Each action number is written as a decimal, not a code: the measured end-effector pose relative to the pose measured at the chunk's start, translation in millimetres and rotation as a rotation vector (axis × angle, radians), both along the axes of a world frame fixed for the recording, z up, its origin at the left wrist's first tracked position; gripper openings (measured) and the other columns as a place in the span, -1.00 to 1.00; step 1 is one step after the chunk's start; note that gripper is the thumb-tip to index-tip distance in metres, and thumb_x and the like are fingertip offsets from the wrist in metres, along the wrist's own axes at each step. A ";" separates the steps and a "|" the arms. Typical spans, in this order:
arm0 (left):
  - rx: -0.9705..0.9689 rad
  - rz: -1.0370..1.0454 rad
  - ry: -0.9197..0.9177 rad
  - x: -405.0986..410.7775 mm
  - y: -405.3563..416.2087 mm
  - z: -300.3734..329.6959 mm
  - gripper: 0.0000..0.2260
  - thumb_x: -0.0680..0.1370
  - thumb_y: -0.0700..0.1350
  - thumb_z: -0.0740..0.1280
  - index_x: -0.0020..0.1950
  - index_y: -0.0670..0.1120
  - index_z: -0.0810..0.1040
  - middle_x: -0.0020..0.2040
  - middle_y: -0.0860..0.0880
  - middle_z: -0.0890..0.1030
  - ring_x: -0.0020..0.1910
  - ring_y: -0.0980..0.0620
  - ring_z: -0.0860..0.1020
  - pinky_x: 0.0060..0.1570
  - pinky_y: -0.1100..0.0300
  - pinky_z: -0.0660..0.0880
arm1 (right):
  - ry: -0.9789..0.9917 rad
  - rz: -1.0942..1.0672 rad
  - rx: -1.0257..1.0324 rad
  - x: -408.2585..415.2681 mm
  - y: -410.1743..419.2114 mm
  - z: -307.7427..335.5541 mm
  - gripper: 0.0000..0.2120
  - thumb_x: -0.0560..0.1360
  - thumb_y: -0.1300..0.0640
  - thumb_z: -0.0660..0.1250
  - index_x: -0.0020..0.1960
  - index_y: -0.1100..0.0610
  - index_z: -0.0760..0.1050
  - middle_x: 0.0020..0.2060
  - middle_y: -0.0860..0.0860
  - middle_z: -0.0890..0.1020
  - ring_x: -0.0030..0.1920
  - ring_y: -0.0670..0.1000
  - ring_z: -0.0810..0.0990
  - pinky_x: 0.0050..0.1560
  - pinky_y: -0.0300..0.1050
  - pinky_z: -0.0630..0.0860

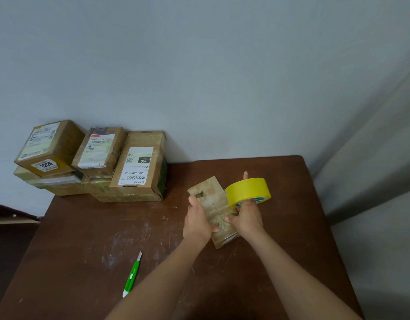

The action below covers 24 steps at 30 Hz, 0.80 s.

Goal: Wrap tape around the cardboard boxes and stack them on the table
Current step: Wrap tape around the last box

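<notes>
A small worn cardboard box (213,199) is held above the brown table (83,239), right of centre. My left hand (197,221) grips its left side, thumb on top. My right hand (249,218) holds a yellow tape roll (246,189) against the box's right edge, with fingers through the core. At the table's back left corner stands a stack of several taped cardboard boxes (139,165) with shipping labels, against the wall.
A green utility knife (132,274) lies on the table at the front, left of my arms. The pale wall rises behind the table. The table's right edge (324,215) drops off to a grey floor.
</notes>
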<state>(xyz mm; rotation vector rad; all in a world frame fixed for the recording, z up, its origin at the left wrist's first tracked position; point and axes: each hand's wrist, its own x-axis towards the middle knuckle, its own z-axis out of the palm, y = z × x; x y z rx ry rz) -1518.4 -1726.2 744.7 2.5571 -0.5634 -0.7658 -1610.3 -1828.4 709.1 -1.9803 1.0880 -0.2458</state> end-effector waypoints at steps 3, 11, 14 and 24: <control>-0.008 0.006 -0.016 -2.5 -3.0 -1.4 -0.34 0.33 -0.25 0.61 0.08 -0.09 0.13 0.21 -0.18 0.48 0.19 -0.17 0.53 0.05 0.03 0.53 | 0.022 0.010 -0.009 1.0 -0.1 0.9 0.33 0.33 0.24 0.59 0.42 -0.36 -0.49 0.31 0.05 0.50 0.16 0.19 0.60 0.14 0.02 0.53; 0.030 -0.059 0.031 9.1 -7.4 -0.1 -0.32 0.31 -0.19 0.63 0.10 -0.11 0.14 0.25 -0.18 0.43 0.23 -0.13 0.50 0.09 0.12 0.49 | 0.017 -0.007 -0.025 1.0 0.6 -0.9 0.37 0.34 0.24 0.59 0.31 -0.53 -0.54 0.31 0.06 0.53 0.18 0.21 0.61 0.14 0.09 0.56; 0.011 -0.073 0.037 11.4 -6.7 -1.9 -0.31 0.31 -0.12 0.63 0.07 -0.10 0.11 0.23 -0.18 0.43 0.17 -0.12 0.51 0.02 0.13 0.48 | 0.075 -0.008 -0.016 2.3 0.1 -0.9 0.31 0.36 0.21 0.59 0.39 -0.40 -0.49 0.34 0.07 0.52 0.20 0.22 0.60 0.15 0.07 0.54; 0.029 -0.052 -0.043 0.3 -1.4 1.1 -0.39 0.38 -0.13 0.58 0.13 -0.09 0.15 0.21 -0.14 0.46 0.15 -0.20 0.55 -0.03 -0.05 0.52 | 0.114 -0.006 -0.032 2.6 2.7 5.6 0.27 0.39 0.18 0.57 0.38 -0.35 -0.50 0.36 0.10 0.47 0.23 0.28 0.56 0.15 0.09 0.50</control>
